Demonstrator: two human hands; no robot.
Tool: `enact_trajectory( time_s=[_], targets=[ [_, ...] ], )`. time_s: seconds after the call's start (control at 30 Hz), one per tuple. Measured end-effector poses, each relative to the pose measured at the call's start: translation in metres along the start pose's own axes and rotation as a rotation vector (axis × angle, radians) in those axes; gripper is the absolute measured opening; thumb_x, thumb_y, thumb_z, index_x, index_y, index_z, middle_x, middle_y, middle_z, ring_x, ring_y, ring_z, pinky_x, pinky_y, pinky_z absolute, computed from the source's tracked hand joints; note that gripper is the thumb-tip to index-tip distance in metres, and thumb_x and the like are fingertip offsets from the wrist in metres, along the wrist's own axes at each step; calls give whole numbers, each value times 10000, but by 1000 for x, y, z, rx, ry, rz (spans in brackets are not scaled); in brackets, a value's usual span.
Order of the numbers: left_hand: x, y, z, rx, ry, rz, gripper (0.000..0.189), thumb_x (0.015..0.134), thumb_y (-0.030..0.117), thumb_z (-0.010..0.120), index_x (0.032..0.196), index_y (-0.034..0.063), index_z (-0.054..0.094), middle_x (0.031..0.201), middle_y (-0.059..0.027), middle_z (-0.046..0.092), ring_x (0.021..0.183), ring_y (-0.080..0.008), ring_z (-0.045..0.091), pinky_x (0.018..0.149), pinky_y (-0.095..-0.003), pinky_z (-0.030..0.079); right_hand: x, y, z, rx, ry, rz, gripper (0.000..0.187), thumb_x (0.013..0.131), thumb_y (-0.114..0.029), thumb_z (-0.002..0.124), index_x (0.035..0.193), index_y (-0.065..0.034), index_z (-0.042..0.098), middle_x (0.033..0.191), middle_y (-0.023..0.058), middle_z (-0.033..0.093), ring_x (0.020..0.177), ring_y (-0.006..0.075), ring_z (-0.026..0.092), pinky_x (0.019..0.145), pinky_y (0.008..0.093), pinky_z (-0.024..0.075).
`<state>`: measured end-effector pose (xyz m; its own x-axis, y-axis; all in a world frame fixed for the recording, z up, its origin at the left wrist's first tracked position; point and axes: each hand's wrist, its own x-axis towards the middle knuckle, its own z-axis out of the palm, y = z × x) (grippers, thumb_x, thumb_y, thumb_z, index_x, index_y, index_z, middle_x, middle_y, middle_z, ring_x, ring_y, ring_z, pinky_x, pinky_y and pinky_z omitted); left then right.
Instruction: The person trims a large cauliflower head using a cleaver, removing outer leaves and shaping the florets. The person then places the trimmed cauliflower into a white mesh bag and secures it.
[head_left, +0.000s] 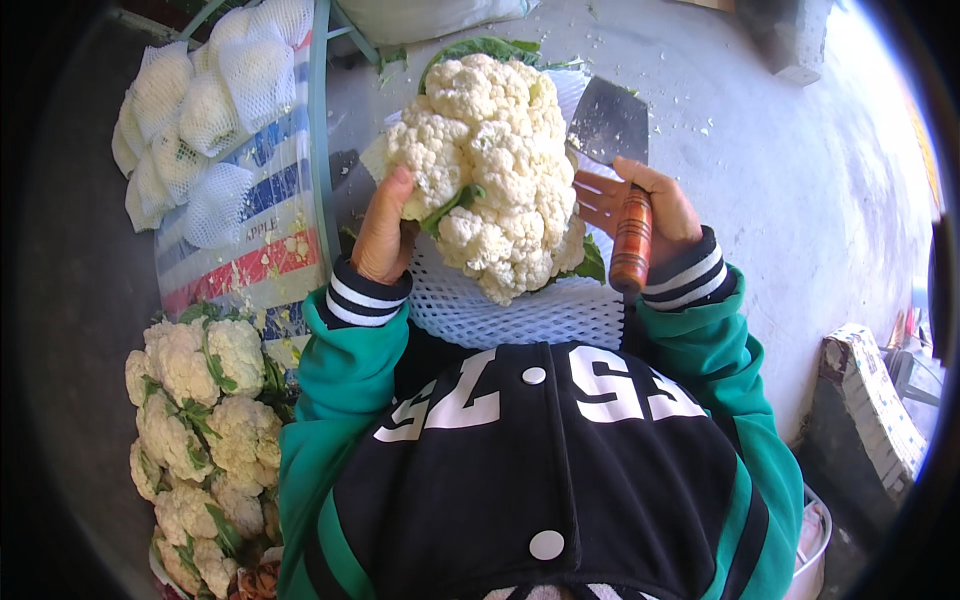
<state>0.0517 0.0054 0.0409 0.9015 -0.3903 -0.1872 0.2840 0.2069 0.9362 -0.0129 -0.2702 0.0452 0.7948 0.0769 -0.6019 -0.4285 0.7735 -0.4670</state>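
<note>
A large cauliflower head (502, 172) with a few green leaves is held above a sheet of white foam netting (480, 315). My left hand (386, 225) grips its left side, thumb on the florets. On the other side, my right hand (645, 202) has the wooden handle of a cleaver (631, 240) between thumb and palm, with the wide, dull metal blade pointing away from me. The fingers of that hand reach toward the cauliflower's right edge; whether they touch it is partly hidden.
Left of me, cauliflowers in white mesh nets (217, 97) lie on a striped, scrap-strewn surface (262, 217) beside a bluish metal frame (321, 135). Untrimmed-looking leafy cauliflowers (202, 435) are piled nearer. A whitish sack (420, 19) stands ahead; scraps dot the concrete floor (757, 195).
</note>
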Motion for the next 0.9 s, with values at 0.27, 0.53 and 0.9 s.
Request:
enact_trajectory(
  time_s=[0.27, 0.53, 0.9],
  targets=[
    [-25, 17, 25, 53, -105, 47, 902, 797, 535, 664, 1451, 12, 329, 1392, -117, 453, 1280, -229, 439, 1079, -365, 330, -20, 5, -3, 10, -43, -20, 517, 938, -255, 426, 1308, 105, 389, 1391, 249, 462, 1272, 346, 459, 1112, 462, 308],
    [-51, 38, 45, 137, -164, 227, 1068, 697, 588, 755, 1448, -9, 286, 1367, -127, 445, 1249, -224, 455, 1055, -373, 369, -65, -9, 4, -13, -242, -178, 527, 870, -234, 536, 1282, 71, 412, 1398, 265, 460, 1286, 368, 445, 1113, 500, 283],
    [-38, 41, 45, 547, -294, 690, 1204, 440, 342, 970, 1407, 14, 332, 1406, -159, 406, 1336, -295, 382, 1116, -443, 308, -39, -32, -3, -16, -486, -594, 626, 860, -248, 609, 1369, 58, 411, 1384, 255, 481, 1259, 391, 476, 1108, 478, 332]
  ],
)
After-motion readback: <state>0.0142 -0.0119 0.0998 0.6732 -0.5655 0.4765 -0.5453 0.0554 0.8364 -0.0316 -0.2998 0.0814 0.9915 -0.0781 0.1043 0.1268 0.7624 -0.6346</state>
